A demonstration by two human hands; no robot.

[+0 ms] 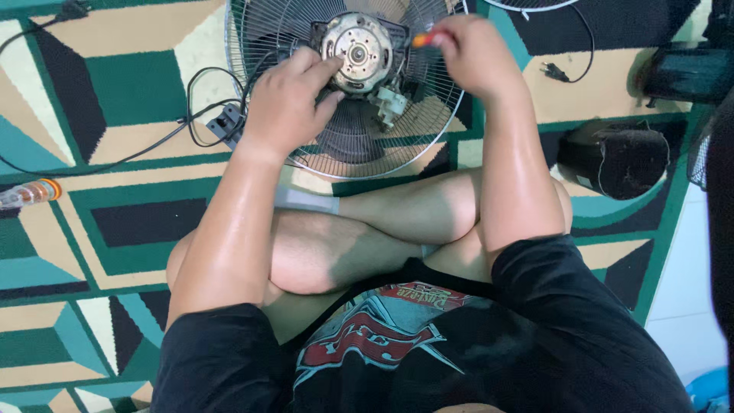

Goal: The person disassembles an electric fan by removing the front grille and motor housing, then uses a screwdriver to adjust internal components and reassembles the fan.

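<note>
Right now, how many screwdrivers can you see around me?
2. One screwdriver with an orange-red handle is held in the right hand at the fan motor. Another screwdriver with a clear handle lies on the patterned mat at far left. More may be hidden.

Both arms are reaching forward from the bottom of the frame toward the upper centre, bare from the short black sleeves down. The left hand is lying palm-down left of centre, wrist bent slightly, thumb and forefinger stretching to the right while the other fingers are curling under. The right hand is sitting higher, right of centre at the top edge, fingers closing into a loose fist with the knuckles facing the camera. The right forearm is running almost straight up the frame; the left is slanting in from lower left. The bare legs are crossing beneath the arms at mid-frame.
</note>
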